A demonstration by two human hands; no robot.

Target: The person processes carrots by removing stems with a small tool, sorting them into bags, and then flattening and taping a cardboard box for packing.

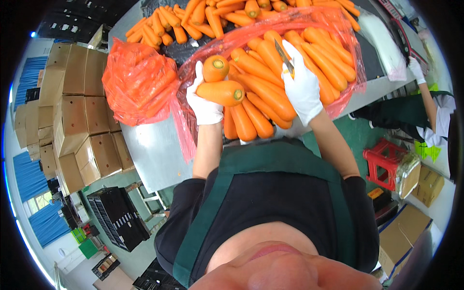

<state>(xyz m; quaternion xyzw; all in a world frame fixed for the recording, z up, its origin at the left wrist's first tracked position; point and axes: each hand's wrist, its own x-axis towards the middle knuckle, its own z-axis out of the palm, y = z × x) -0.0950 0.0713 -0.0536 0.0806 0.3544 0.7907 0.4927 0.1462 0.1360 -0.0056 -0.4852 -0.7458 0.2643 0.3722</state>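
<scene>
My left hand (206, 105), in a white glove, grips two carrots. One carrot (219, 92) lies across the palm and the other carrot (216, 69) sits just above it, both with their cut crown ends towards me. In my gloved right hand (301, 90) is a small knife (282, 54), its blade pointing up and to the left over the pile. Beneath both hands, many loose carrots (266, 92) lie on an opened red plastic bag (357, 78). The two hands are apart, with carrots between them.
A full red bag of carrots (139, 85) stands left on the metal table (145, 145). More carrots (203, 18) lie at the back on black plastic. Cardboard boxes (74, 98) are stacked left. A co-worker's gloved hand (417, 69) and a red stool (384, 163) are at right.
</scene>
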